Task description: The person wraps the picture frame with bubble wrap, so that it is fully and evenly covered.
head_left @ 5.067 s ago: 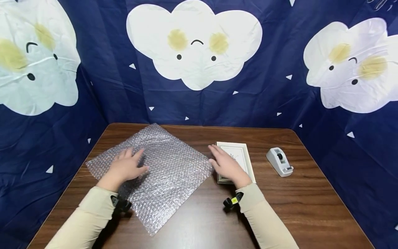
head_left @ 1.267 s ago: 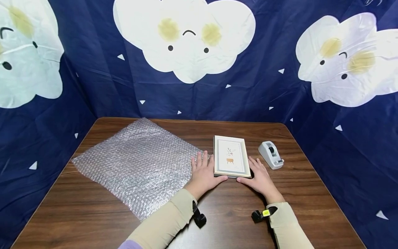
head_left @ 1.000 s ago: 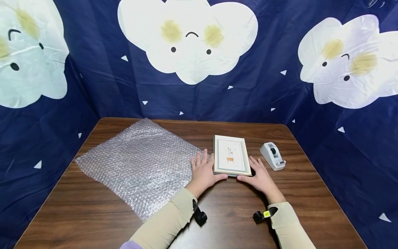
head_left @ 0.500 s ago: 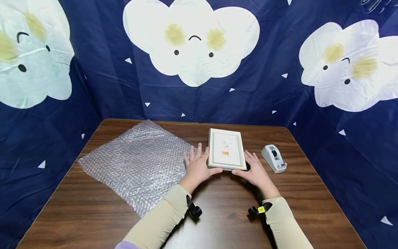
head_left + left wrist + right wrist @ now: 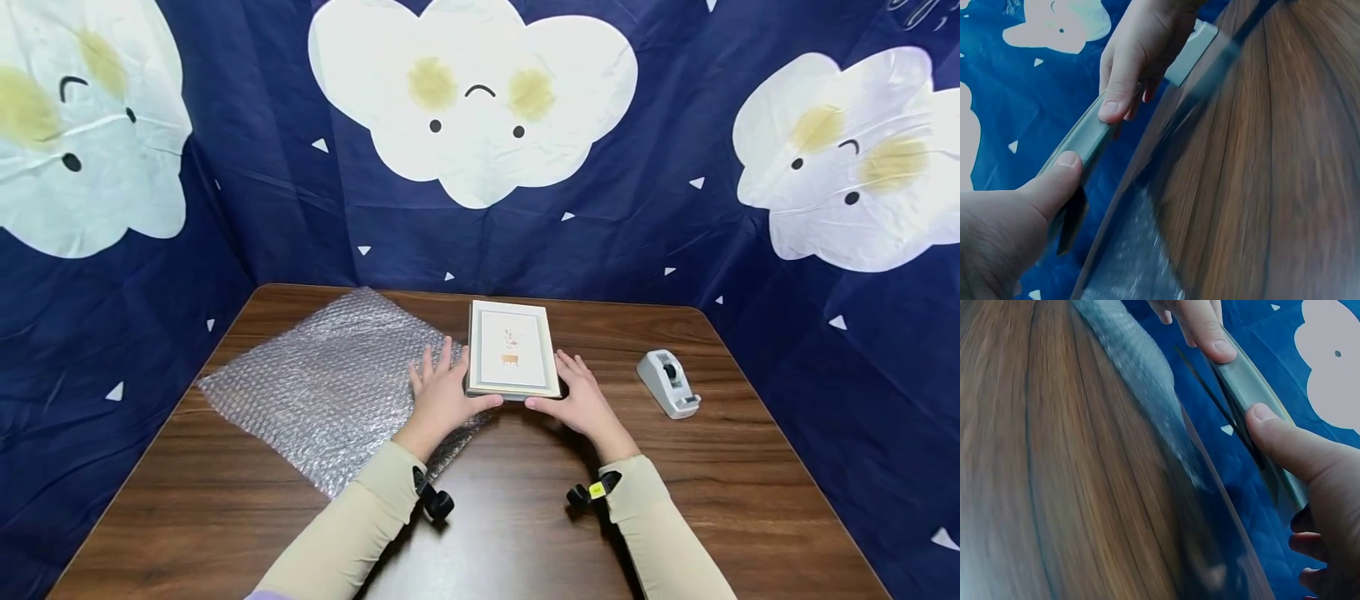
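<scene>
A cream picture frame (image 5: 512, 346) with a small plant print faces up, held in both hands above the table. My left hand (image 5: 441, 402) grips its left side, the thumb along the near edge. On the opposite side my right hand (image 5: 587, 408) holds it the same way, both thumbs pointing inward. In the left wrist view the frame's edge (image 5: 1089, 133) stands well above the tabletop, a dark flap (image 5: 1073, 222) hanging from its underside. Bubble wrap (image 5: 322, 383) lies flat under the left hand, its right corner partly hidden by the frame and hand.
A white tape dispenser (image 5: 669, 385) stands at the right of the wooden table (image 5: 720, 483). A dark blue cloth (image 5: 480, 250) with white clouds hangs behind the table and along its sides.
Earlier the hands were apart, the left over the bubble wrap. They then took hold of the frame's two sides, raised it and moved it left, over the wrap's right corner.
</scene>
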A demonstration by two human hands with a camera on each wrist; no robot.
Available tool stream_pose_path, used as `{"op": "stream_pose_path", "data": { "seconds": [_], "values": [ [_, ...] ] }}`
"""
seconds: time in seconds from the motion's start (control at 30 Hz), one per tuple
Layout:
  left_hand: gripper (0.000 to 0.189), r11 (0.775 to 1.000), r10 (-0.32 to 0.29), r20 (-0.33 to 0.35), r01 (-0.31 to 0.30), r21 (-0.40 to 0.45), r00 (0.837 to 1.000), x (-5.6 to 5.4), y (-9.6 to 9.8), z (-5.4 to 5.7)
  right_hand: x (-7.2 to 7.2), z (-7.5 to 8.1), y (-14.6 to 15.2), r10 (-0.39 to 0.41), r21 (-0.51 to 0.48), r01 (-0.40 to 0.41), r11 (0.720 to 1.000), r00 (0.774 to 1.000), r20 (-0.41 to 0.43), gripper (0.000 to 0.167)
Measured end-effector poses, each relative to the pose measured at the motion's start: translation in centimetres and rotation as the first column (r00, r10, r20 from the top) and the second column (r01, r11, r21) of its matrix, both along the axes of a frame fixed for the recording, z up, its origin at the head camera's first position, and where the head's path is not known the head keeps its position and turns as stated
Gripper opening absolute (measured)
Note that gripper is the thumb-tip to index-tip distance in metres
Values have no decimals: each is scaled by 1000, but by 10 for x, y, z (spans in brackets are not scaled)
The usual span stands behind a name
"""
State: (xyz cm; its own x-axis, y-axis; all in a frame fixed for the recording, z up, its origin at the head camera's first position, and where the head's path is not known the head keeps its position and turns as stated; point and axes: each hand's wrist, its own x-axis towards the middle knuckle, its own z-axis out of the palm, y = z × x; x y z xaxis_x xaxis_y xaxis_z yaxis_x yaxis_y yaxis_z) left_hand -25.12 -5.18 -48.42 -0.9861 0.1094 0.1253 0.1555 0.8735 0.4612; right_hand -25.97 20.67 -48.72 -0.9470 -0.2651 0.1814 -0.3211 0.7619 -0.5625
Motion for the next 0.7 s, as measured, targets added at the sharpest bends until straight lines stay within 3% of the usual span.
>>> {"op": "stream_pose_path", "data": {
  "seconds": [0.47, 0.7],
  "values": [
    [113, 998, 59, -3, -59, 23, 998, 11, -66, -5, -9, -10, -64, 65, -5, -65, 998, 998, -14, 100],
    [113, 997, 74, 0, -74, 18, 997, 19, -96, -10, -7, -15, -95, 75, -6, -75, 997, 997, 27, 102]
  ]
}}
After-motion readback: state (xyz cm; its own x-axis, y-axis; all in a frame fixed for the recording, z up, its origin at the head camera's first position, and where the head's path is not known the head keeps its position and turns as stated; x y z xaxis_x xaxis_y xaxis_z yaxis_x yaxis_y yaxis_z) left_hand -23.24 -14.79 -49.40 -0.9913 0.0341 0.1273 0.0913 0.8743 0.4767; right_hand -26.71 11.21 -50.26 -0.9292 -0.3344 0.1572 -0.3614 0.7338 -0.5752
